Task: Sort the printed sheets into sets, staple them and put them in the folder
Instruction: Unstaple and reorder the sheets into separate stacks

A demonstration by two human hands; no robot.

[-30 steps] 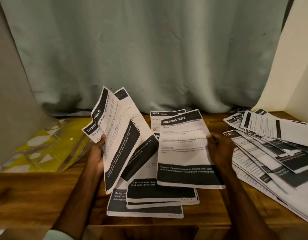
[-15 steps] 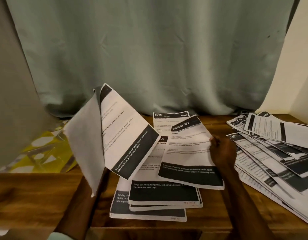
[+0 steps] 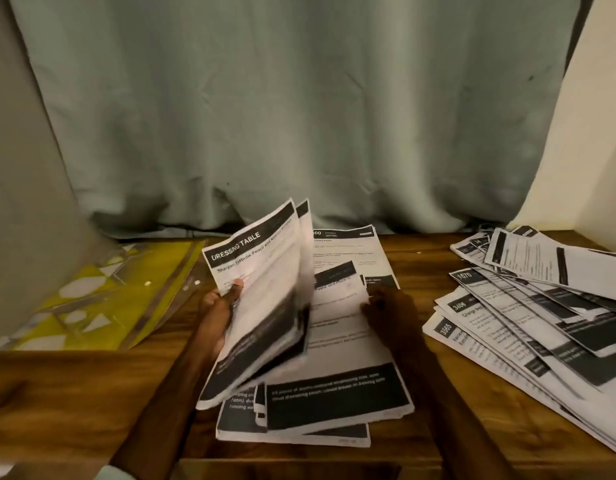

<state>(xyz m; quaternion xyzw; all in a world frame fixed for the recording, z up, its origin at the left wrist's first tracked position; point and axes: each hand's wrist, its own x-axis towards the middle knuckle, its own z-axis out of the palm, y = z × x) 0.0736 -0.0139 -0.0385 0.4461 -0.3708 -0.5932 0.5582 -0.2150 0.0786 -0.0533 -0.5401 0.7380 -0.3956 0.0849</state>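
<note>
Surroundings: wooden table (image 3: 74,393), pale green curtain (image 3: 299,116) hanging along its 12 o'clock edge. Yellow patterned folder (image 3: 102,306) lies flat at 9 o'clock, well apart from the hands. Fanned sheets (image 3: 528,306), printed, with black bands, spread loose at 3 o'clock. Centre pile (image 3: 334,403) of printed sheets sits toward 6 o'clock, between the two forearms.

Hands apart. Left hand (image 3: 218,306) grips a bundle (image 3: 265,289) of sheets, thumb on the front page headed "DRESSING TABLE", the bundle tilted up and covering the 9 o'clock side of the centre pile. Right hand (image 3: 386,306) holds the 3 o'clock edge of the top sheet (image 3: 337,306), fingers curled on it.

Change: half a second ago the bundle was swung open, a blank back facing the camera; its printed front now faces again. The top sheet, then raised over the pile, now lies lower, nearly flat, only its far corner curling up.

Limits: bundle's lower half blurred, so its sheets cannot be counted. Right fingertips are hard to make out in the dim light. Fanned sheets are cut off at the frame's 3 o'clock edge. Most small print is unreadable.
</note>
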